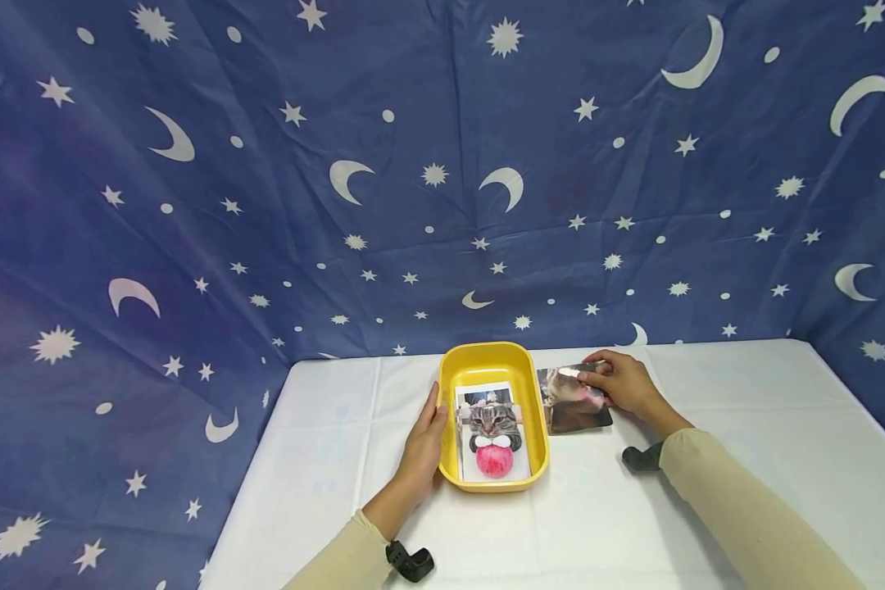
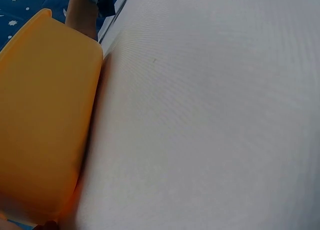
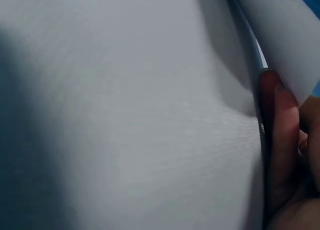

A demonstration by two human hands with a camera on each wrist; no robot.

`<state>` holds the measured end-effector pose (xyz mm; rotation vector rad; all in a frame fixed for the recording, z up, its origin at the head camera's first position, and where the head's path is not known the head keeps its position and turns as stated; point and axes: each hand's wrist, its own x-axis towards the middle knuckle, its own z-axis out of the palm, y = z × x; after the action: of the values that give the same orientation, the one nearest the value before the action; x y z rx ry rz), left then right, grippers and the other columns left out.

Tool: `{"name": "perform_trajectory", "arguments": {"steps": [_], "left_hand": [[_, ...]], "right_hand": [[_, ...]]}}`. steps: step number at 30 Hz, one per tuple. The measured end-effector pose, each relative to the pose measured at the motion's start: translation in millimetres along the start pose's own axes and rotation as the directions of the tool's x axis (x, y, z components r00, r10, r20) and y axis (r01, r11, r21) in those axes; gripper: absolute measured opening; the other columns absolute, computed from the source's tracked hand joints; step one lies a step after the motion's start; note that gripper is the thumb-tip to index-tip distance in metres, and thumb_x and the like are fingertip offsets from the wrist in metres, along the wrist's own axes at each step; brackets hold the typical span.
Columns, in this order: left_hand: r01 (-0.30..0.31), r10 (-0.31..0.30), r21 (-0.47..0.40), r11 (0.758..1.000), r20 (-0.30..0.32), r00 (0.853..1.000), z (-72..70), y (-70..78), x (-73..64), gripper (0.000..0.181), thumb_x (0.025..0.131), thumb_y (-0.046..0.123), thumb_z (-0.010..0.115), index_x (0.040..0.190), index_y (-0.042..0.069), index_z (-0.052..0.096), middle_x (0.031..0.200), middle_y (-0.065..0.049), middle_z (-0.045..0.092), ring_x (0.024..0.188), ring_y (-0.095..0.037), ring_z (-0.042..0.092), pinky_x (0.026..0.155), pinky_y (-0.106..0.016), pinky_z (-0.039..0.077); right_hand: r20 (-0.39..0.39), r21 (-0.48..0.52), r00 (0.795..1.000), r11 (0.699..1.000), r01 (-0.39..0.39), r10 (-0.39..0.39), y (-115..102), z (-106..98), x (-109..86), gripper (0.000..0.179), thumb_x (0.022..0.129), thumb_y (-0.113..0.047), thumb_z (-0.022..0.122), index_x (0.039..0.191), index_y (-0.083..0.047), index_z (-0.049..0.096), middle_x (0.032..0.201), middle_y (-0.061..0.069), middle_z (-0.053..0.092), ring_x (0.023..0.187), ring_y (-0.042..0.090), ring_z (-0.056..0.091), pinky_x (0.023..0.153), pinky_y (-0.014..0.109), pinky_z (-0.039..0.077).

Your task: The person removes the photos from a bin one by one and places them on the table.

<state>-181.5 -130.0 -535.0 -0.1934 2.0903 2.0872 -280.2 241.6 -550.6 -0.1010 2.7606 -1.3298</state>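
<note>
A yellow plastic tub [image 1: 494, 351] stands on the white-covered table. Inside lie photo prints [image 1: 475, 469], the uppermost showing a tabby cat's face above a round pink shape. My left hand [image 1: 422, 447] holds the tub's left side, its thumb at the rim and fingers along the outer wall. Just right of the tub is a dark glossy photo print [image 1: 571, 414], and my right hand [image 1: 625, 385] pinches its upper right part. In the right wrist view, fingers [image 3: 285, 140] show beside a pale, bent sheet [image 3: 290, 44]. That hand's palm is hidden in the head view.
A white cloth [image 1: 324, 492] covers the table. Behind it and at both sides hangs a blue curtain [image 1: 413, 106] with moons and stars. Each wrist wears a black camera mount, one on the left [image 1: 410, 562] and one on the right [image 1: 642, 459].
</note>
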Motion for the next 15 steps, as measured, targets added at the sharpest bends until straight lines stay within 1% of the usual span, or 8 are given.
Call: {"name": "perform_trajectory", "arguments": {"steps": [3, 7, 10, 15], "left_hand": [[0.001, -0.001, 0.000, 1.000, 0.004, 1.000, -0.2, 0.5, -1.0, 0.056, 0.109, 0.040, 0.046, 0.161, 0.042, 0.026, 0.172, 0.006, 0.017, 0.160, -0.028, 0.007, 0.130, -0.052, 0.011], [0.005, -0.005, 0.002, 1.000, 0.007, 1.000, 0.0, 0.6, -1.9, 0.056, 0.109, 0.041, 0.046, 0.161, 0.042, 0.026, 0.172, 0.006, 0.017, 0.160, -0.028, 0.007, 0.130, -0.052, 0.012], [0.009, -0.009, 0.005, 1.000, 0.008, 1.000, 0.0, 1.1, -1.9, 0.056, 0.109, 0.041, 0.045, 0.161, 0.042, 0.025, 0.172, 0.007, 0.016, 0.160, -0.028, 0.006, 0.130, -0.052, 0.011], [0.003, -0.003, 0.007, 1.000, 0.008, 1.000, 0.1, 2.0, -1.3, 0.056, 0.109, 0.040, 0.044, 0.162, 0.042, 0.024, 0.172, 0.006, 0.016, 0.160, -0.029, 0.006, 0.130, -0.053, 0.010]], "right_hand": [[-0.021, -0.020, 1.000, 1.000, 0.006, -0.006, 0.5, 1.4, -2.0, 0.047, 0.091, -0.033, 0.079, 0.123, -0.002, 0.064, 0.079, 0.003, 0.070, 0.046, 0.013, 0.060, 0.042, 0.027, 0.049], [-0.036, -0.035, 0.999, 0.999, 0.001, -0.002, 0.5, 2.9, -4.2, 0.046, 0.092, -0.034, 0.078, 0.120, 0.000, 0.063, 0.085, 0.005, 0.072, 0.047, 0.013, 0.060, 0.042, 0.026, 0.049], [-0.037, -0.044, 0.999, 0.999, 0.002, -0.003, 0.6, 3.1, -4.2, 0.045, 0.092, -0.034, 0.078, 0.117, 0.000, 0.063, 0.083, 0.005, 0.072, 0.047, 0.013, 0.061, 0.042, 0.026, 0.049], [-0.043, -0.064, 0.999, 0.998, -0.003, 0.001, 1.0, 3.1, -2.0, 0.048, 0.091, -0.043, 0.077, 0.113, -0.002, 0.064, 0.076, 0.002, 0.068, 0.047, 0.013, 0.061, 0.043, 0.026, 0.048]]}}
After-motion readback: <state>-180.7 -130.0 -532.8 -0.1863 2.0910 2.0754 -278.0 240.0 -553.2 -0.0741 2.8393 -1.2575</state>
